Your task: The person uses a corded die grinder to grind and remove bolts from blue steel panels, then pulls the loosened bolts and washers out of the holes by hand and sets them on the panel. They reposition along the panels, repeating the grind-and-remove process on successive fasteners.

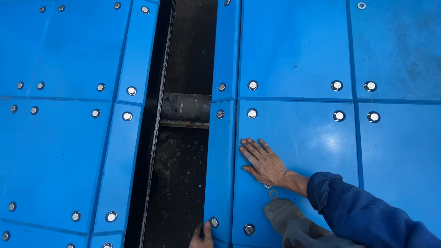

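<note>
Under right hand (pixel 262 161), spread flat: blue panel (pixel 298 147), judged stiff, heavy, slick; grip edges. Left hand (pixel 202 235) pinches strip (pixel 220 174) edge.

Flat bolted blue panel (pixel 298 151) beside dark gap (pixel 183 174)

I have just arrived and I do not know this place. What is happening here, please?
A person leans over big blue panels bolted down in rows. The right hand lies flat, fingers spread, on one panel. The left hand holds the low end of a narrow blue strip beside a dark open gap. A loose washer lies near the right wrist.
</note>
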